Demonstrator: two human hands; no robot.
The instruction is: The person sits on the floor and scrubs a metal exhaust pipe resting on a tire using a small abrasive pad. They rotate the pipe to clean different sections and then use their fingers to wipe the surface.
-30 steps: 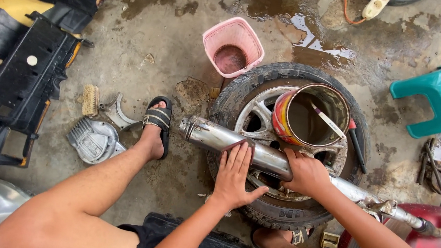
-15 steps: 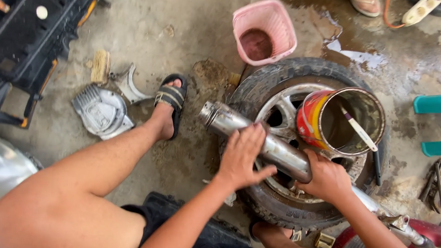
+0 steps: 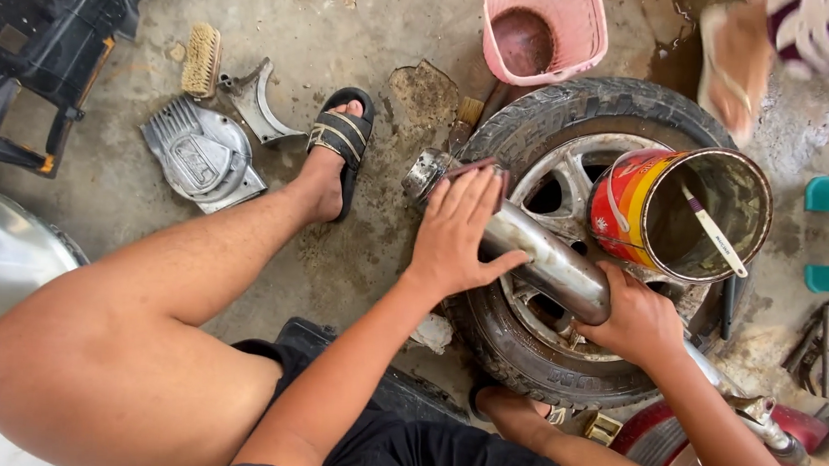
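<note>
You are sitting low over a wet concrete floor. Your bare left leg stretches out across it, and your foot wears a black sandal.

A big car tyre with a silver rim lies flat on the floor in front of you. A long shiny metal exhaust pipe lies across the tyre, tilted from upper left to lower right.

Your hands are apart, and both are on the pipe. Your left hand lies flat on the upper end, with the fingers spread, pressing a small dark pad against the metal. I think it is sandpaper, but I cannot tell for sure. Your right hand is wrapped tight around the pipe lower down.

An open paint can with red, orange and yellow stripes rests on the tyre, just beside your right hand. A white stick leans inside it.

A pink plastic basket stands on the floor above the tyre. A grey ribbed metal cover lies left of your foot. Near it are a curved metal piece and a small scrub brush. Another person's foot in a sandal is at the top right, and it looks blurry.
</note>
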